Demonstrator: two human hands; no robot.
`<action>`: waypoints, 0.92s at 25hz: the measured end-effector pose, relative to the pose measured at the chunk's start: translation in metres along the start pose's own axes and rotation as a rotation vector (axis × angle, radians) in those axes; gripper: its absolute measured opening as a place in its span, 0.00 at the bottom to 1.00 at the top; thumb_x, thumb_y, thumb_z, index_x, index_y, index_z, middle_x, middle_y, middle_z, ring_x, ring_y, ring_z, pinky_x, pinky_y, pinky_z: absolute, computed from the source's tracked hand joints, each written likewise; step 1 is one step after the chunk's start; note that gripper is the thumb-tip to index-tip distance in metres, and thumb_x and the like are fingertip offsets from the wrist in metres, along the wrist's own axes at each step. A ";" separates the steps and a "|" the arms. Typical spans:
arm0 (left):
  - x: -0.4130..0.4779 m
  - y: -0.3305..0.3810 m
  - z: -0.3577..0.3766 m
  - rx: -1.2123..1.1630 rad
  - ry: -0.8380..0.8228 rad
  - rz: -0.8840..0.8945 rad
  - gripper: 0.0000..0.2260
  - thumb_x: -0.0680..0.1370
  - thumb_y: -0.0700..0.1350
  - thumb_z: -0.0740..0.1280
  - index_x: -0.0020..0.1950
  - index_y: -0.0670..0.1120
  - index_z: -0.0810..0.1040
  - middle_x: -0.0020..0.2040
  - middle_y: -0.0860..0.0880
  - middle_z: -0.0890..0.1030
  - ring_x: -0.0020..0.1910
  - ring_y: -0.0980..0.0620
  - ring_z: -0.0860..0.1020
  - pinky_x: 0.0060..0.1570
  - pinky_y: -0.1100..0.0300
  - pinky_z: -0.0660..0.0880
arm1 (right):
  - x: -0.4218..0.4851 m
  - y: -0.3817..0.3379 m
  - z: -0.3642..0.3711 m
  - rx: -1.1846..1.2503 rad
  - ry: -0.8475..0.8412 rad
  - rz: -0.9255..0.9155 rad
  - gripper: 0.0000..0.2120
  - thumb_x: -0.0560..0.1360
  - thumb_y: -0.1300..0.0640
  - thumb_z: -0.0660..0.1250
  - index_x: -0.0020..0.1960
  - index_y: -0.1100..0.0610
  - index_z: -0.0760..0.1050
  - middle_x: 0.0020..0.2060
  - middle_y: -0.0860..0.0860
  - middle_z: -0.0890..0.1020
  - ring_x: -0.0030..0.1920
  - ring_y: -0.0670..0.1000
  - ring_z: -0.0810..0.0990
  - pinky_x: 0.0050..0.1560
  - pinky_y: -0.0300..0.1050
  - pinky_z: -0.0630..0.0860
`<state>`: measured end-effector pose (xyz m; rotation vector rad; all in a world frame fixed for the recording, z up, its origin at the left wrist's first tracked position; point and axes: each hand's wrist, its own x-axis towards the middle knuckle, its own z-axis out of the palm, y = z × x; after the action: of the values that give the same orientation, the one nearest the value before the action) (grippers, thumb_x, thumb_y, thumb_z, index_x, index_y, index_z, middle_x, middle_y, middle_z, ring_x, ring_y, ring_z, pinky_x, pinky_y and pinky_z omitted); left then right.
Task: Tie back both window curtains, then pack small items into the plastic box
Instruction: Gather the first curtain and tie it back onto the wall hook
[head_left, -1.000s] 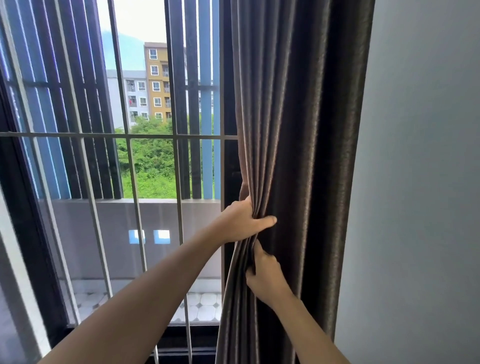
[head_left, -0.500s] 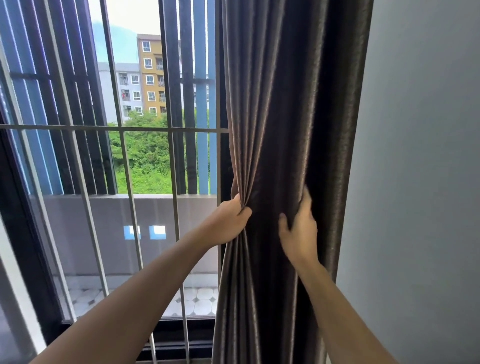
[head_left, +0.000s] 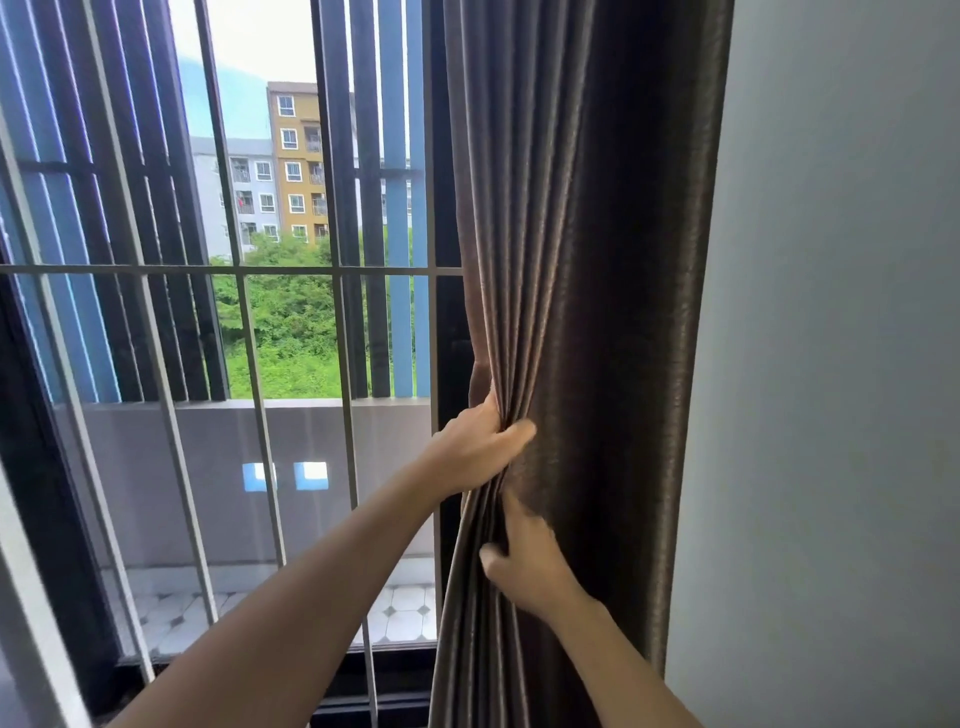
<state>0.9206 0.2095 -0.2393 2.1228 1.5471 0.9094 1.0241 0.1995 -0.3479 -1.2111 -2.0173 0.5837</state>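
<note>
A dark brown curtain (head_left: 597, 260) hangs gathered at the right side of the window, against the wall. My left hand (head_left: 480, 449) grips the bunched folds at the curtain's left edge, thumb across the front. Just below it, my right hand (head_left: 527, 564) holds the same folds, its fingers curled into the fabric. No tie-back and no plastic box are in view.
The window (head_left: 291, 322) with a grey metal grille fills the left. Dark vertical slats, a balcony wall and buildings lie beyond it. A plain grey wall (head_left: 841, 364) stands right of the curtain.
My right hand has moved from the curtain's right part down and left, to the folds under my left hand. My left hand keeps its grip.
</note>
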 end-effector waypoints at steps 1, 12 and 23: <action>0.000 0.001 0.001 0.013 0.013 0.017 0.23 0.75 0.56 0.59 0.67 0.47 0.67 0.48 0.53 0.79 0.48 0.50 0.78 0.52 0.53 0.75 | -0.005 -0.002 0.003 0.031 -0.047 0.007 0.39 0.70 0.62 0.61 0.75 0.44 0.47 0.57 0.48 0.76 0.48 0.50 0.81 0.55 0.45 0.78; -0.004 -0.012 -0.001 0.021 0.043 0.005 0.20 0.79 0.42 0.54 0.72 0.46 0.60 0.61 0.45 0.76 0.58 0.45 0.75 0.61 0.51 0.71 | 0.012 0.012 -0.106 0.019 0.850 0.005 0.35 0.73 0.62 0.68 0.74 0.55 0.54 0.73 0.56 0.63 0.69 0.55 0.65 0.67 0.42 0.62; 0.003 -0.003 0.005 0.041 0.015 -0.039 0.24 0.74 0.49 0.52 0.71 0.51 0.60 0.57 0.45 0.76 0.54 0.43 0.75 0.59 0.44 0.72 | 0.001 0.035 -0.033 0.062 -0.124 -0.056 0.28 0.73 0.70 0.59 0.69 0.51 0.61 0.46 0.45 0.78 0.43 0.41 0.78 0.44 0.26 0.72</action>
<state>0.9223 0.2134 -0.2444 2.1108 1.6220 0.8892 1.0687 0.2174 -0.3494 -1.1021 -2.1127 0.7037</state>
